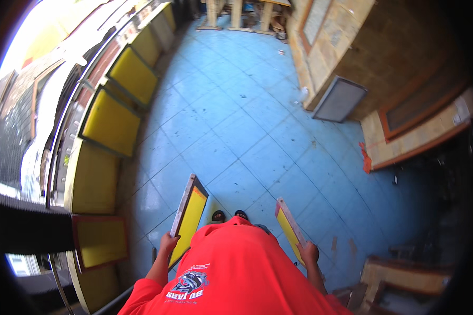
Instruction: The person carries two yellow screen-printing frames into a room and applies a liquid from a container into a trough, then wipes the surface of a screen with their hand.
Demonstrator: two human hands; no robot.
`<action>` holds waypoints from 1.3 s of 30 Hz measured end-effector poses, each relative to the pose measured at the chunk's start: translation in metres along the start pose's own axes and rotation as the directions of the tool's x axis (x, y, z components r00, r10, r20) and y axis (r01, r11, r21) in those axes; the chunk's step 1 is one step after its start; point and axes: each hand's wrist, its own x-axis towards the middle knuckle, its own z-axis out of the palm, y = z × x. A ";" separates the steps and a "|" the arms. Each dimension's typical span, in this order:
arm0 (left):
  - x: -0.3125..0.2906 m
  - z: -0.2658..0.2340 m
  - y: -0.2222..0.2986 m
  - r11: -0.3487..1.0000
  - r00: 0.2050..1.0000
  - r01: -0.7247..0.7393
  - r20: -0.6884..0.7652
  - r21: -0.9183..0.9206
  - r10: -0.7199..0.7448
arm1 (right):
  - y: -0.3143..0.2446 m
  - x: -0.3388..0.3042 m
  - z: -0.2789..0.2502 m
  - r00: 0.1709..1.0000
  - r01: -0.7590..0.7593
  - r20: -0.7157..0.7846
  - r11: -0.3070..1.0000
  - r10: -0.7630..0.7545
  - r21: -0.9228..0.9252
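My left hand (168, 243) is closed on the pale edge of a yellow framed panel (193, 212), which stands upright on edge at my left side. Its frame looks dark at the far end, with a whitish top edge. On my right side, my right hand (309, 253) grips the top edge of a second yellow framed panel (287, 231), also held upright. The lower parts of both panels are partly hidden by my red shirt and arms. Between the panels, my feet in dark sandals (240, 214) show on the floor.
Blue tiles (236, 121) cover the floor. Along the left, several yellow panels (133, 74) lean against a low wall with a railing. A grey framed panel (340, 100) leans on the stone-tiled wall (328, 58) at right. Wooden furniture (236, 16) stands at the far end.
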 end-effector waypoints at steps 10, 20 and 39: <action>0.024 -0.018 0.087 0.965 0.969 -0.237 0.095 0.110 0.227 | 0.031 -0.073 0.021 0.949 -0.257 -0.150 0.955 0.278 0.150; 0.045 0.005 0.175 0.790 0.930 -0.367 0.201 0.491 0.307 | 0.058 -0.131 0.043 0.811 -0.456 -0.168 0.785 0.561 0.420; -0.009 0.262 0.479 0.308 0.629 -0.742 0.460 0.595 0.627 | 0.282 -0.037 -0.030 0.750 -0.596 -0.058 0.711 0.659 0.373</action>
